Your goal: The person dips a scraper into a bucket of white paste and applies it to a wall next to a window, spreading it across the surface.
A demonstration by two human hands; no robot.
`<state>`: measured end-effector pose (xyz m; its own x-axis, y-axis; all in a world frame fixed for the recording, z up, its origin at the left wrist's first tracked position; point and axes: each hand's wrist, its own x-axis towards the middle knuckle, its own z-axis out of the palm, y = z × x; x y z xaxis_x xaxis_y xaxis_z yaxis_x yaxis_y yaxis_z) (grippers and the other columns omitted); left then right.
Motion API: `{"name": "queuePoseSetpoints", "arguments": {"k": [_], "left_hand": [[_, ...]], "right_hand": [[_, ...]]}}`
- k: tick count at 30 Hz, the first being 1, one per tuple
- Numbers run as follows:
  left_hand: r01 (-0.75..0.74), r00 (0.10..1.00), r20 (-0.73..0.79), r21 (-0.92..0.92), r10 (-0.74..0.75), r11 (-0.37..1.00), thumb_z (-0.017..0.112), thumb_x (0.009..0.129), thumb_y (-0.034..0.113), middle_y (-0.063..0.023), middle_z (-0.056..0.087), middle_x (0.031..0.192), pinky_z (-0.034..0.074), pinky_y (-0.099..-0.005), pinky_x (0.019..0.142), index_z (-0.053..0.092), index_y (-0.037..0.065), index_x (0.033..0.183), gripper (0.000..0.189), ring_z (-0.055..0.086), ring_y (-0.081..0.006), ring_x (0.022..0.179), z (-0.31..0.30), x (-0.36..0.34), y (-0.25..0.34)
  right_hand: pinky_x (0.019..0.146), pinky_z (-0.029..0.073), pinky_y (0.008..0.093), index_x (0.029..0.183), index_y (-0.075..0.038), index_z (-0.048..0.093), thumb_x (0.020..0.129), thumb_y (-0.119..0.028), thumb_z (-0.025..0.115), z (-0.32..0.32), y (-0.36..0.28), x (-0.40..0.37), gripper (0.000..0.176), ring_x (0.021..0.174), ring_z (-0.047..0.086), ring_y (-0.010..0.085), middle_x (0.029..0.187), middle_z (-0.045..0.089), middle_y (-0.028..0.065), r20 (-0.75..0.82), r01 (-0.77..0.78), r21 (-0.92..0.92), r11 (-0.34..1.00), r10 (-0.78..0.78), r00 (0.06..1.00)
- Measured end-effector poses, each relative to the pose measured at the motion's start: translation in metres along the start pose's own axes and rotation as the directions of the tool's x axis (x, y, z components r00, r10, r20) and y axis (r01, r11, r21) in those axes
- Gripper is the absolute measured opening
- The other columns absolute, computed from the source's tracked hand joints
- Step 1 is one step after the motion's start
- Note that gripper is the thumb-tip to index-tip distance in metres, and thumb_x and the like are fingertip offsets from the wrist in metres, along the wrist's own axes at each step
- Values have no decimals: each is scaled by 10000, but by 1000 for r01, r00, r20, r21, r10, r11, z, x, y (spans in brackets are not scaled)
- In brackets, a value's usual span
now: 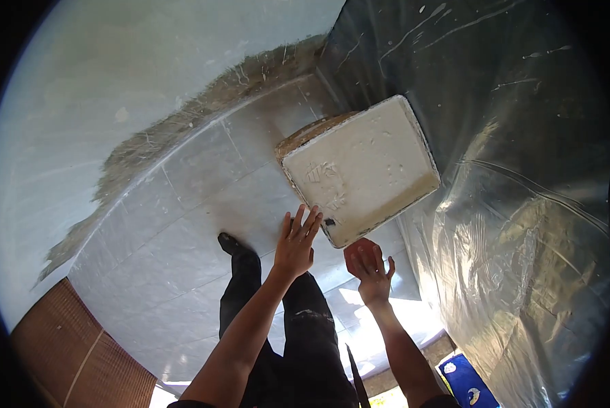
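A large rectangular tray [303, 197] holds a pale, creamy wet coating, marked by ridges and dents on its left side. My left hand [295, 246] is over the tray's near left edge, its fingers stretched out and nothing in them. Inside that corner, close to my fingertips, is a small dark object [329, 222] that I cannot identify. Just below the tray's near edge, my right hand [373, 280] has its fingers across a reddish-brown block [355, 253], perhaps a sponge. The thumb is hidden behind the block.
Grey tiled floor [196, 231] lies under my feet. A pale wall [148, 75] with a rough grey-brown lower band [145, 146] rises ahead and left. Plastic sheeting [516, 170] covers the right side. Corrugated brown material [74, 347] is at lower left, and a blue printed item [465, 381] at lower right.
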<state>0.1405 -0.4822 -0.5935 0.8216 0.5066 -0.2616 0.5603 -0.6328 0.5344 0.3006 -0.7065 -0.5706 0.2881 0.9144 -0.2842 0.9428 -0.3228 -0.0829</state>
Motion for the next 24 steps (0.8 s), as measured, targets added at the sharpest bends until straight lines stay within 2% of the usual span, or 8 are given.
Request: {"name": "queuePoseSetpoints", "arguments": {"k": [6, 9, 12, 14, 16, 19, 23, 24], "left_hand": [[9, 1000, 9, 22, -9, 1000, 736, 776, 72, -52, 272, 1718, 179, -576, 1280, 355, 128, 1619, 927, 184, -325, 1598, 0, 0, -2], [-4, 1000, 10, 13, 4, 1000, 726, 787, 72, -52, 277, 1717, 178, -580, 1279, 351, 140, 1624, 919, 188, -327, 1597, 0, 0, -5], [-16, 1000, -2, -3, 16, 1000, 715, 795, 64, -52, 282, 1715, 173, -587, 1279, 326, 146, 1634, 929, 190, -333, 1596, 1, 0, -8], [-29, 1000, -4, -19, 29, 999, 708, 787, 53, -77, 275, 1715, 145, -599, 1281, 296, 139, 1641, 952, 179, -360, 1595, 3, 1, -10], [-43, 999, -7, -34, 43, 998, 701, 779, 43, -101, 269, 1714, 117, -610, 1283, 265, 131, 1648, 976, 168, -387, 1594, 5, 0, -11], [-12, 999, -44, -39, 10, 999, 706, 791, 57, -105, 260, 1719, 149, -598, 1280, 286, 139, 1646, 956, 177, -378, 1593, 4, -1, -11], [76, 994, -76, -88, -83, 993, 681, 788, 33, -149, 209, 1728, 125, -596, 1286, 249, 92, 1651, 967, 148, -405, 1596, 6, 0, -16], [88, 992, -85, -98, -96, 991, 673, 787, 25, -157, 194, 1731, 117, -596, 1288, 231, 77, 1653, 974, 136, -410, 1598, 7, 0, -18]], "right_hand": [[1207, 216, 556, 1393, -134, 624, 822, 24, 608, -32, 8, -11, 592, 1425, 490, 286, 1498, 586, 60, 61, -97, 146, 984, 89, 994], [931, 512, 446, 1225, -39, 700, 918, 54, 618, -69, 15, 36, 331, 1038, 684, 366, 1135, 754, 148, -170, -46, 538, 842, 163, 972], [807, 541, 464, 1162, -58, 700, 972, -45, 593, -134, 8, 103, 219, 895, 711, 333, 976, 763, 109, -17, 10, 467, 884, -2, 1000], [774, 543, 464, 1100, -81, 683, 994, -86, 591, -126, 15, 130, 141, 875, 710, 349, 955, 757, 123, 48, 8, 429, 903, -32, 998], [740, 538, 487, 1064, -64, 647, 1005, -101, 590, -129, 6, 157, 90, 871, 709, 381, 944, 748, 146, 294, -107, 397, 912, -16, 956], [781, 546, 467, 1165, -11, 638, 974, -65, 628, -113, 1, 171, 199, 891, 705, 434, 984, 732, 222, 369, -198, 505, 840, -3, 929], [825, 550, 506, 1114, -8, 625, 1008, -67, 559, -86, -11, 160, 138, 968, 710, 438, 1044, 753, 197, 220, -198, 668, 717, 64, 973], [828, 553, 463, 1168, -3, 627, 998, -62, 582, -81, -13, 158, 185, 971, 714, 434, 1052, 744, 223, 213, -228, 689, 688, 108, 971]]}}
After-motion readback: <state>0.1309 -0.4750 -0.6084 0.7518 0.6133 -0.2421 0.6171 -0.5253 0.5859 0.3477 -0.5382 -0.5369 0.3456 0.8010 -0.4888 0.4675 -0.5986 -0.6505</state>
